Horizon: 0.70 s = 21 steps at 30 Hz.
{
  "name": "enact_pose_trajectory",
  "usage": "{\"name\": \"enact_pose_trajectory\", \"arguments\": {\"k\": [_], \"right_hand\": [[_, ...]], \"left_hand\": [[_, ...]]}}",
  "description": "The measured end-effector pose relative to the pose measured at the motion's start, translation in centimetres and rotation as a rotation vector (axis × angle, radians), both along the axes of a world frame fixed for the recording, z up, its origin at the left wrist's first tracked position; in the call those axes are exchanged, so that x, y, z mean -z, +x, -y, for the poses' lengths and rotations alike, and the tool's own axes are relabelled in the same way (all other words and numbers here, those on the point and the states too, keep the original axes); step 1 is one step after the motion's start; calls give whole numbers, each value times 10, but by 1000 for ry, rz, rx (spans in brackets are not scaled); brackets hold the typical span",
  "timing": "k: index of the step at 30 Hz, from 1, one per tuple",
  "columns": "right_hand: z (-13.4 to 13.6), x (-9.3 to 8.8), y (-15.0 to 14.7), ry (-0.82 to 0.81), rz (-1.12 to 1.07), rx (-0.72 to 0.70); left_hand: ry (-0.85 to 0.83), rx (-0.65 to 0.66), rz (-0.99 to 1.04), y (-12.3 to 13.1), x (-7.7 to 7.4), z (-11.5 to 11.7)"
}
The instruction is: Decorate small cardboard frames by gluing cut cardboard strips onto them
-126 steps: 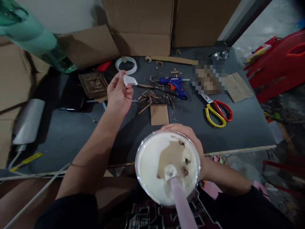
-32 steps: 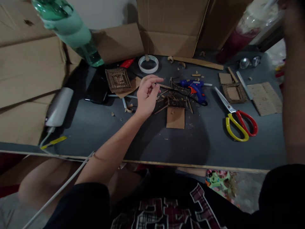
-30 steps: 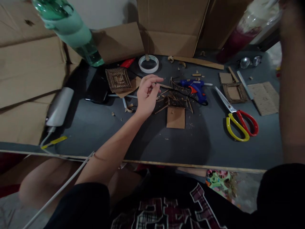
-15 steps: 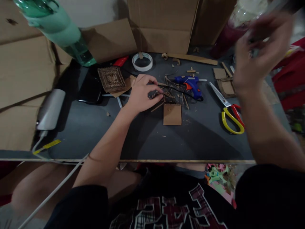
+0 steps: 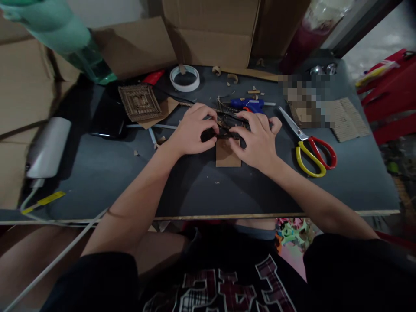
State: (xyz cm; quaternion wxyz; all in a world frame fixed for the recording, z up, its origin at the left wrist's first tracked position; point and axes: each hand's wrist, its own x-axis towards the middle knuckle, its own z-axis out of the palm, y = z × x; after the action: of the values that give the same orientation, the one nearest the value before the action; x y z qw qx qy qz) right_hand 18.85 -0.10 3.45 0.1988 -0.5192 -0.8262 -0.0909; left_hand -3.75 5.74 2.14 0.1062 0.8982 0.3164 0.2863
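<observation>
My left hand (image 5: 196, 130) and my right hand (image 5: 256, 138) face each other over a heap of thin cardboard scraps (image 5: 222, 125). The fingers of each are curled in around the scraps, with thumbs bent toward the middle; their tips are partly hidden in the dark pile. Just below lies a small square of brown cardboard (image 5: 228, 155), partly under my right fingers. Behind my right hand is a blue glue gun (image 5: 247, 104) with a stick of glue poking from its back. A black cord runs between my hands.
Scissors (image 5: 313, 151) with red and yellow handles lie at right, near corrugated cardboard (image 5: 349, 119). Layered cardboard square (image 5: 139, 102), black phone-like object (image 5: 108, 115), white tape roll (image 5: 184, 79) and white power bank (image 5: 50, 147) sit left and behind. Bottles (image 5: 81, 52) stand at the back.
My right hand has come down from the raised right side to the scraps beside my left hand. My left hand stays at the pile. The view has shifted slightly.
</observation>
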Motion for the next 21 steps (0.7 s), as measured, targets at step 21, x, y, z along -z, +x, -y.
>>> {"name": "enact_pose_trajectory", "arguments": {"k": [21], "right_hand": [[-3, 17, 4, -1, -217, -61]], "left_hand": [[-78, -599, 173, 15, 13, 3]]}}
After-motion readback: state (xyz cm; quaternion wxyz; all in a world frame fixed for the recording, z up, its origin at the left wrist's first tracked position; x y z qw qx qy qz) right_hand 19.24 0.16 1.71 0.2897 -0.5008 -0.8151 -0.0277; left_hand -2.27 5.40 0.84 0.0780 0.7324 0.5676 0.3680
